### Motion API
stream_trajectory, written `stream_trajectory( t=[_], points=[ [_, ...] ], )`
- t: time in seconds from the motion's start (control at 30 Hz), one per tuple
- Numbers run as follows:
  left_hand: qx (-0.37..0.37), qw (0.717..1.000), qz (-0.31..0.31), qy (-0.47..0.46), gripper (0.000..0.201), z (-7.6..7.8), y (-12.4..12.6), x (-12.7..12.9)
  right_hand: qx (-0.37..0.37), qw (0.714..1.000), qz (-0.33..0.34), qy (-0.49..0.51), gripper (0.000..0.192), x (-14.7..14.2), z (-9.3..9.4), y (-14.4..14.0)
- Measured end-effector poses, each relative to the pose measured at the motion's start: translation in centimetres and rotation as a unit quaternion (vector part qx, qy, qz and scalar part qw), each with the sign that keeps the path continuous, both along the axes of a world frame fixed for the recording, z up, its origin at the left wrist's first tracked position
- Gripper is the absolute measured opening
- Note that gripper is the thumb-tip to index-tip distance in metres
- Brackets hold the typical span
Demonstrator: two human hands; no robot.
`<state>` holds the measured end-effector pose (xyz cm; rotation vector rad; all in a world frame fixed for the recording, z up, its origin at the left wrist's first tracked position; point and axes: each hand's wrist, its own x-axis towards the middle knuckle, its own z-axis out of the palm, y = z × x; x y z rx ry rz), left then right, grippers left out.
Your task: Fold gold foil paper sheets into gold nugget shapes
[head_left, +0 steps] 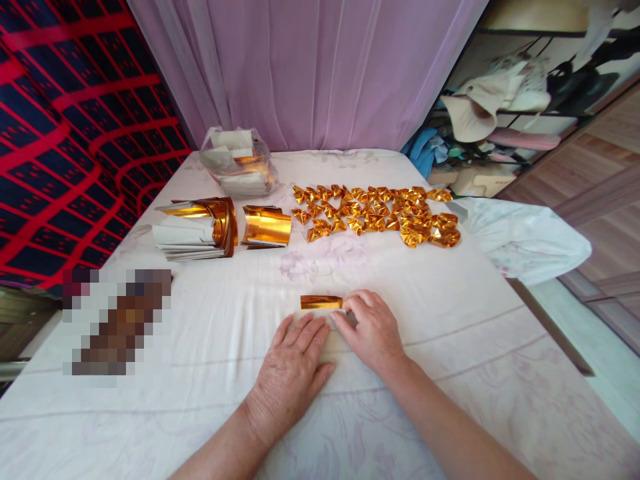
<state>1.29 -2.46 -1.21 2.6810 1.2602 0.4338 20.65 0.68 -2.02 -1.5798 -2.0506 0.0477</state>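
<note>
Both of my hands rest flat near the front of the cloth-covered counter (450, 373): my left hand (293, 363) lies palm down with fingers spread and nothing clamped in its grip, while my right hand (373, 330) presses its fingertips together on the near edge of a gold foil strip (321, 303), which lies just beyond my knuckles. Farther back sit curled foil stacks (220, 223), a clear bag of paper (240, 167) and a spread of folded gold pieces (380, 213). I judge the slick strip could slide or crease crookedly if my pressure is uneven.
</note>
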Motion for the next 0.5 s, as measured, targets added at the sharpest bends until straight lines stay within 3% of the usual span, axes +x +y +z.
stream_trajectory(
  t=[0.3,0.5],
  points=[
    [0.002,1.000,0.005,-0.006,0.043,-0.08,0.04,0.09,0.001,1.000,-0.015,0.007,0.010,-0.07,-0.14,-0.05],
    [0.007,1.000,0.005,0.011,0.042,0.23,0.10,0.12,0.007,0.999,0.022,0.043,0.010,0.28,-0.17,0.02]
  ],
)
